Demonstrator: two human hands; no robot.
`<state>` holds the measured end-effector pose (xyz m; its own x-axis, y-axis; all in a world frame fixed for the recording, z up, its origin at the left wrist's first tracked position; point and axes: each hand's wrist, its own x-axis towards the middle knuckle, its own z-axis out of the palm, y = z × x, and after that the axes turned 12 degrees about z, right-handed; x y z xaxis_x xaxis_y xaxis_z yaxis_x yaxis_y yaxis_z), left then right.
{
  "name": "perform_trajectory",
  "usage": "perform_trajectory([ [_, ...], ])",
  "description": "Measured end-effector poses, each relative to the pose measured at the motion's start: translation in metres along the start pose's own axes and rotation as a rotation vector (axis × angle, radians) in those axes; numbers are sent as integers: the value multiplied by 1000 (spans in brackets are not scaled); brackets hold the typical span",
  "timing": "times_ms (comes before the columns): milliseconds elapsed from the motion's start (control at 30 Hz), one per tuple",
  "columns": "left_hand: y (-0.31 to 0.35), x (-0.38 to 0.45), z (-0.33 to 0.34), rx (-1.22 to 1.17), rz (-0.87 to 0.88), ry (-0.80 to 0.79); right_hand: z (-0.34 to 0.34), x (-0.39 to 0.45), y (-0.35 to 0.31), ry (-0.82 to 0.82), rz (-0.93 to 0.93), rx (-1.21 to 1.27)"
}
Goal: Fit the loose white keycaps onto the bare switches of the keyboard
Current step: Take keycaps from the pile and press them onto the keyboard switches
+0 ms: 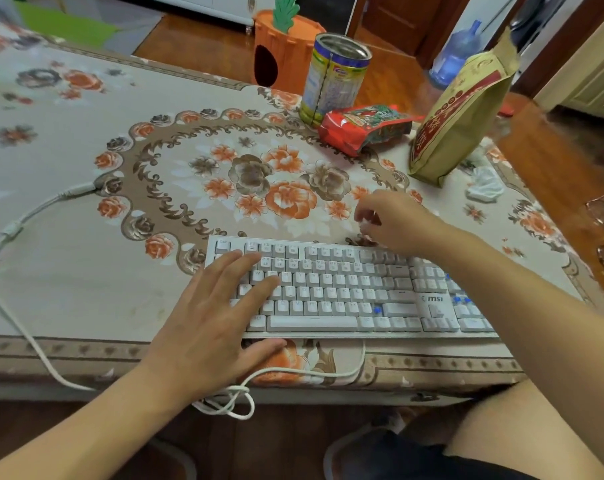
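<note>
While left hand lies flat on keyboard, right hand curled above.

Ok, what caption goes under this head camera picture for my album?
Left hand rests flat on a white keyboard while the right hand reaches behind it.

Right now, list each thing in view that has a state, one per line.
keyboard: flat on table, a few blue bare switches showing at right
left hand: open, fingers resting on left keys
right hand: fingers curled behind the keyboard, blurred
tin can: upright, lid off
red packet: lying flat
paper bag: standing, top torn open
</note>
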<state>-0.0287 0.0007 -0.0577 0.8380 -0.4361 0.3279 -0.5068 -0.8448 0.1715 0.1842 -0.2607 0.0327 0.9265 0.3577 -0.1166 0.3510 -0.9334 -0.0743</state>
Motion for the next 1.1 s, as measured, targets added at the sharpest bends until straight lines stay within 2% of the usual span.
perform_trajectory([
  [100,-1,0,1,4,1,-5,-8,-47,-23,181,-63,321],
  [233,-1,0,1,9,-5,-18,4,-111,-36,160,-244,378],
  [300,0,1,1,9,-3,-18,13,-128,-30,138,-242,403],
  [367,0,2,1,4,-3,-19,23,-139,-18,137,-159,455],
  [500,0,1,0,-3,-8,-21,40,-151,1,164,-56,400],
  [900,0,1,0,-2,-2,-8,62,-145,5,322,-181,265],
  [1100,1,2,0,4,-1,-8,63,-143,3,341,-207,214],
])
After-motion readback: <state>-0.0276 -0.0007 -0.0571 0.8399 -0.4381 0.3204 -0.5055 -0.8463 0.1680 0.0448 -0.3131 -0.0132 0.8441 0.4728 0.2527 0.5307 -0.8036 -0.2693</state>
